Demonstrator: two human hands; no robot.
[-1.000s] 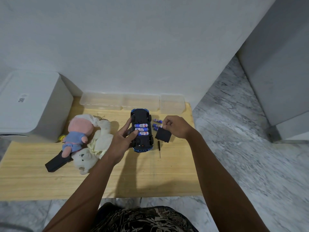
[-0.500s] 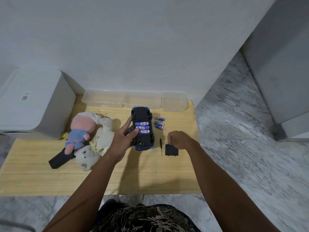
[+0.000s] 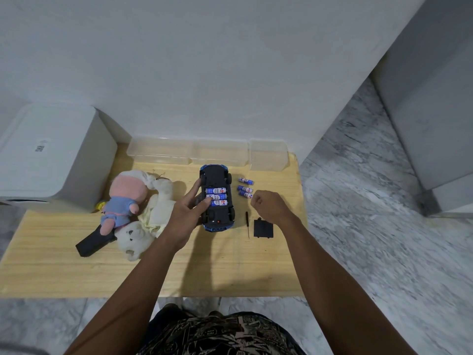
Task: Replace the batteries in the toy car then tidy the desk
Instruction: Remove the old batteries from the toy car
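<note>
The toy car (image 3: 217,198) lies upside down on the wooden desk (image 3: 230,267), three batteries (image 3: 216,196) seated in its open bay. The left hand (image 3: 184,216) grips its left side, thumb on the nearest cell. The right hand (image 3: 268,204) hovers with fingers curled, holding nothing, by three loose batteries (image 3: 245,187), above the screwdriver (image 3: 247,223) and black cover (image 3: 263,228).

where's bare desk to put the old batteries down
Bare wood along the near edge of the desk, in front of the battery cover and screwdriver. Crowded right of the toy car, around the loose batteries.
</note>
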